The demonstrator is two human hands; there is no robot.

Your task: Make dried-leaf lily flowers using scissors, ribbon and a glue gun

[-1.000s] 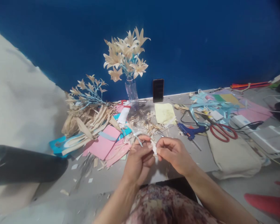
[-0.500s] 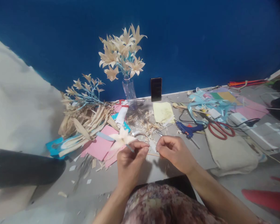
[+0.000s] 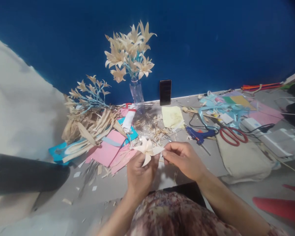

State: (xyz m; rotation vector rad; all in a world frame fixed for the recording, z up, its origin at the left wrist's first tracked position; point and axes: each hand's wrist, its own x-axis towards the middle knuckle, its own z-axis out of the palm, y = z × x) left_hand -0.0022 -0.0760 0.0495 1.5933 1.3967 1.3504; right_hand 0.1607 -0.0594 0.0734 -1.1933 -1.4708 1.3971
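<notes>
Head view — two hands (image 3: 140,175) (image 3: 185,160), left gripping one flower (image 3: 147,149), right beside it — grip unclear

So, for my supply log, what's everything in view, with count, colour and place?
flower: 1, cream, front centre
bouquet: 1, cream-blue, back centre
vase: 1, clear, below bouquet
smaller bouquet: 1, cream-blue, back left
husks: many, tan, left
paper: several, pink, both sides
phone: 1, black, back centre
sheet: 1, yellow, centre
scraps: many, tan, centre
glue gun: 1, blue, right
scissors: 1, red-handled, right
cloth: 1, beige, right
ribbons: several, blue, back right
other clutter: uncountable, mixed, right
cylinder: 1, dark, left
wall: 1, blue, back
table: 1, grey, beneath
left hand: 1, bare, under flower
right hand: 1, bare, by petal tip
</notes>
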